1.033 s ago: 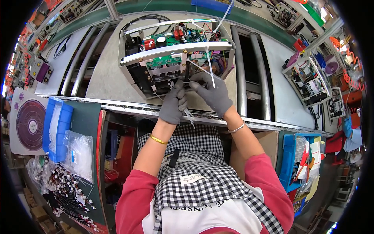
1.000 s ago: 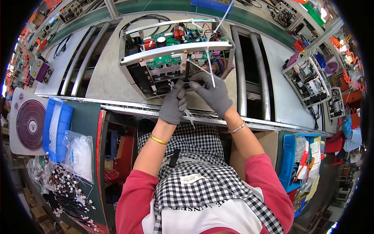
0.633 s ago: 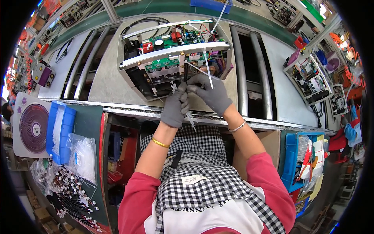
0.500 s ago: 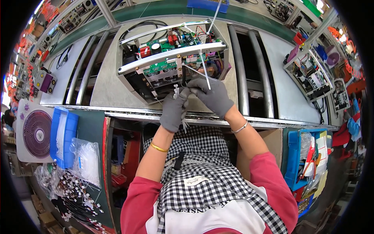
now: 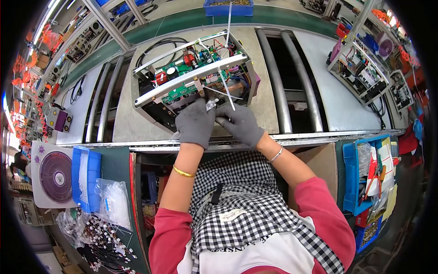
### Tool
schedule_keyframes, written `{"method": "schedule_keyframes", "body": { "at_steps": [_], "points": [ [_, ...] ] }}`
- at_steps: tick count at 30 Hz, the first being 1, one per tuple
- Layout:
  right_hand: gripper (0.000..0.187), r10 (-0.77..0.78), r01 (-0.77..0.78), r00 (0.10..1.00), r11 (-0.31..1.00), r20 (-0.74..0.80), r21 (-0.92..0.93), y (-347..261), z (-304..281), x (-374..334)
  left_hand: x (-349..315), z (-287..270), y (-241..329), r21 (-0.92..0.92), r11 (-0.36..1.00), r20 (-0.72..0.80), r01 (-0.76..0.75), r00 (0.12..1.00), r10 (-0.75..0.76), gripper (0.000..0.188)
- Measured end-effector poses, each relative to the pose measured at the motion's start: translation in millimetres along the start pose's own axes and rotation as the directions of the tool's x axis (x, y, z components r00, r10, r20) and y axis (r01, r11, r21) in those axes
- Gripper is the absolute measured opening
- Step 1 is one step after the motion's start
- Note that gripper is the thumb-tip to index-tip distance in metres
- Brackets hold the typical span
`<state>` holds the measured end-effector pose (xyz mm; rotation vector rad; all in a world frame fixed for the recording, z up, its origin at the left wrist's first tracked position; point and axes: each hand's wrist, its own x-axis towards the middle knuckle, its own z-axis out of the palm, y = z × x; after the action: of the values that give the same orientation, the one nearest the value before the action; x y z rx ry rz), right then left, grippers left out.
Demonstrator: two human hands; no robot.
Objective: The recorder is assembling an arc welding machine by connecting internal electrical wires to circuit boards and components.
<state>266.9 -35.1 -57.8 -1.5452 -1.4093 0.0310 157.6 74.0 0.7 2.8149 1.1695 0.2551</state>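
An open-framed electrical unit (image 5: 200, 71) with green circuit boards and two pale metal top rails stands on a board before me. White cable ties (image 5: 226, 89) stick out from its near rail, and another long one rises from the far side. My left hand (image 5: 195, 125), in a grey glove, is closed around a bundle of cable ties (image 5: 211, 104) whose heads show above the fingers, right against the unit's near side. Beside it my gloved right hand (image 5: 242, 126) has its fingers pinched at the lower near edge; what they hold is hidden.
Metal rollers (image 5: 299, 82) flank the board. More open units (image 5: 360, 71) stand at the right. At the left are a fan panel (image 5: 54, 178), a blue bin (image 5: 86, 180), a bag of cable ties (image 5: 113, 203) and wire harnesses (image 5: 102, 242). A blue tool crate (image 5: 349, 178) is at the right.
My left hand has moved up against the unit's near side, its back turned more toward me. The right fingers have drawn in lower beside it. The whole view has shifted slightly.
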Motion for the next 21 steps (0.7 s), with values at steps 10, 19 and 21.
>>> {"method": "schedule_keyframes", "body": {
  "at_steps": [10,19,21],
  "points": [
    [0.017,0.011,-0.011,0.996,1.000,-0.085,0.000,8.9,5.5,-1.6,3.7,9.0,-2.2,-0.010,0.997,-0.013,-0.071,0.997,0.071,0.034],
    [0.019,0.586,-0.420,0.810,0.555,0.021,0.718,-10.6,17.7,11.6,15.3,1.9,-21.3,-0.129,0.976,0.003,-0.175,0.984,0.177,0.036],
    [0.017,0.560,-0.347,0.828,0.531,-0.012,0.773,-9.8,30.5,0.8,15.5,-1.7,-21.6,-0.149,0.974,0.049,-0.171,0.983,0.180,0.036]
  ]
}}
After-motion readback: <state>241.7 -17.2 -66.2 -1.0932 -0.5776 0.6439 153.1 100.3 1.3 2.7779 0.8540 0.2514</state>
